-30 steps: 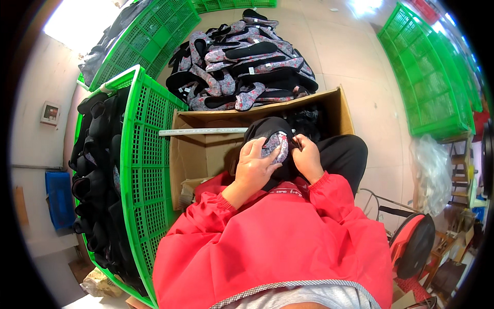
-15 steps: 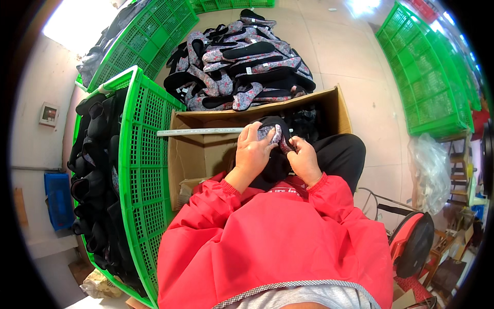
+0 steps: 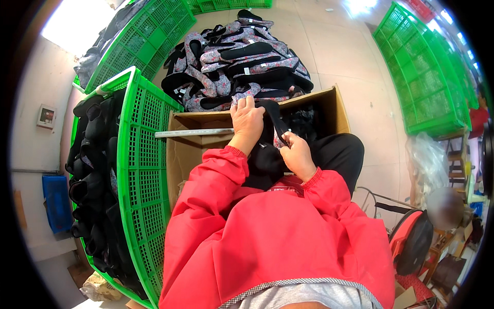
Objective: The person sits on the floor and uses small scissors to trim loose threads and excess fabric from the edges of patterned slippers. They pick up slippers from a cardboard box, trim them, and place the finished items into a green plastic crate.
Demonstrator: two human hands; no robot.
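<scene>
In front of my lap, both hands hold a black and floral cloth shoe piece (image 3: 278, 117). My left hand (image 3: 248, 123) grips its far left part, fingers bent over the cloth. Lower and to the right, my right hand (image 3: 298, 156) pinches its black edge between thumb and fingers. The piece is stretched between the two hands, and floral lining shows beside the right fingertips. Its left part is partly hidden behind my left hand. An open cardboard box (image 3: 342, 110) stands just beyond my knees, with dark items inside. A pale metal strip (image 3: 193, 133) lies across it.
A heap of similar floral and black pieces (image 3: 239, 66) lies on the floor beyond the box. Left of me stands a green crate (image 3: 141, 170) filled with black shoe pieces. More green crates (image 3: 422, 77) and a clear plastic bag (image 3: 429, 159) are at the right.
My left hand has moved forward and slightly left, drawing the cloth out. My right hand has shifted slightly left and nearer. The piece, bunched before, is now longer between them.
</scene>
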